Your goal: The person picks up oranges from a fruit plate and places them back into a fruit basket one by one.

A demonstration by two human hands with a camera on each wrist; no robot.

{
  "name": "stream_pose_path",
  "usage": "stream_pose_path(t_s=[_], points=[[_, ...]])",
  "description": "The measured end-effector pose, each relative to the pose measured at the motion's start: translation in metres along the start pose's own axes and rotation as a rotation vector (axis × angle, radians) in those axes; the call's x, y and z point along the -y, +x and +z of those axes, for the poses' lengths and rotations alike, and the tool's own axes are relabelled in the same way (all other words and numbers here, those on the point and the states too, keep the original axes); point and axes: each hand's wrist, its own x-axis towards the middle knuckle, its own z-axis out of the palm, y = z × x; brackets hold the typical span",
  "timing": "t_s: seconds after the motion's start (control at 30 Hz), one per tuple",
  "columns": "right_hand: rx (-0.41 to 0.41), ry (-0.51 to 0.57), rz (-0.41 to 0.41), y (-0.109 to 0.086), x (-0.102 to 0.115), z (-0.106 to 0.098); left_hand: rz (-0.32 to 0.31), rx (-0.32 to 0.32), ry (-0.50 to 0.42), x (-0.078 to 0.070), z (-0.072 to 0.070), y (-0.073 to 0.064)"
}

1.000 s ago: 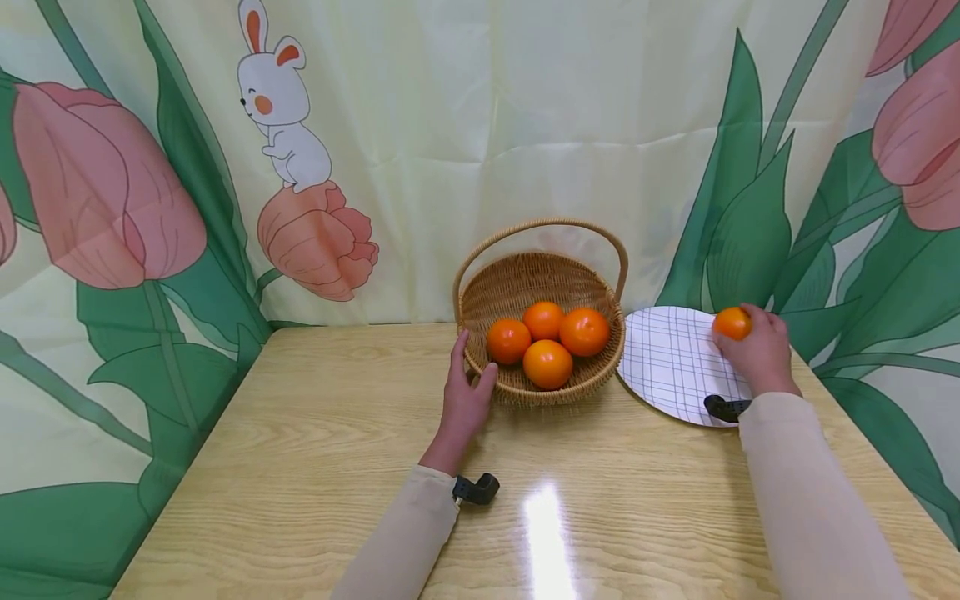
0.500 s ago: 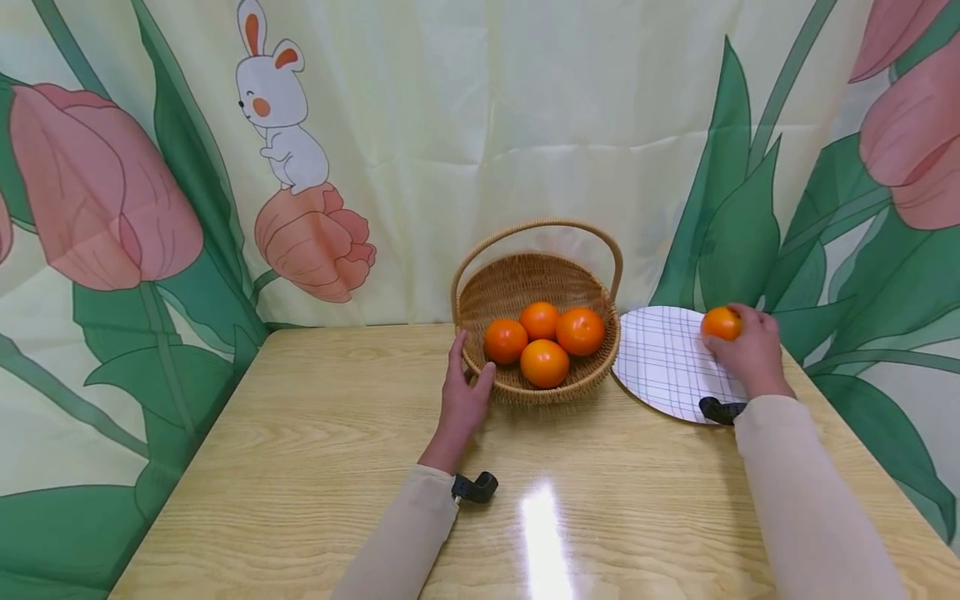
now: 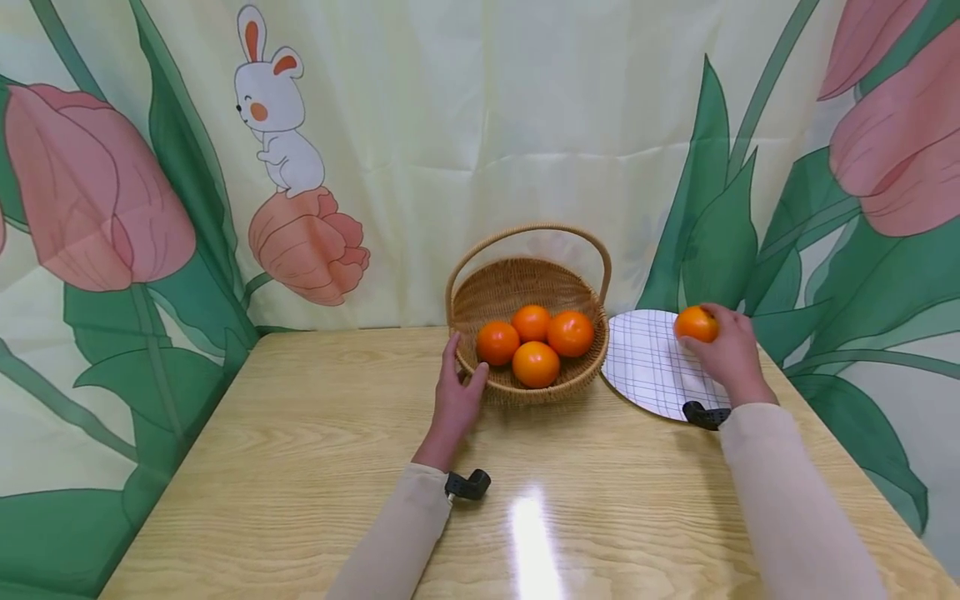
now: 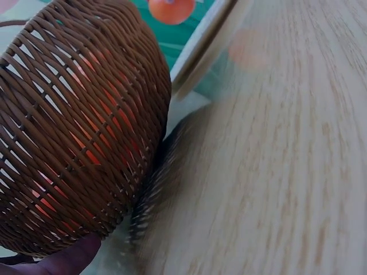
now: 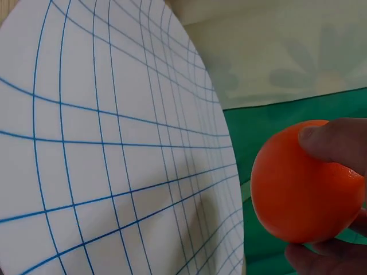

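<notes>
A wicker basket with an arched handle stands on the table and holds several oranges. My left hand grips its left side, the thumb at the front rim and the fingers along the outside. The left wrist view shows the basket's woven wall close up, a fingertip against it. At the right, my right hand pinches a single orange between thumb and fingers. That orange hangs above a round white board with blue grid lines, apart from its surface.
Behind the wooden table hangs a curtain printed with tulips and a rabbit. The round board lies right beside the basket, near the table's back right corner. The basket stands near the back edge.
The orange in my right hand has moved a little left over the board, toward the basket. My left hand stays at the basket's side. The whole head view has shifted slightly.
</notes>
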Motion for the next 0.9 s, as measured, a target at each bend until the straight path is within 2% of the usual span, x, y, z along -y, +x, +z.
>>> stream_pose_path(t_s=[0.43,0.9], points=[[-0.009,-0.047,-0.129,-0.021,0.037,-0.004,0.024,0.024,0.019,-0.001,-0.01,-0.002],[-0.026,-0.057,-0.267,-0.046,0.074,-0.013,0.015,0.06,-0.007,-0.009,-0.01,-0.003]])
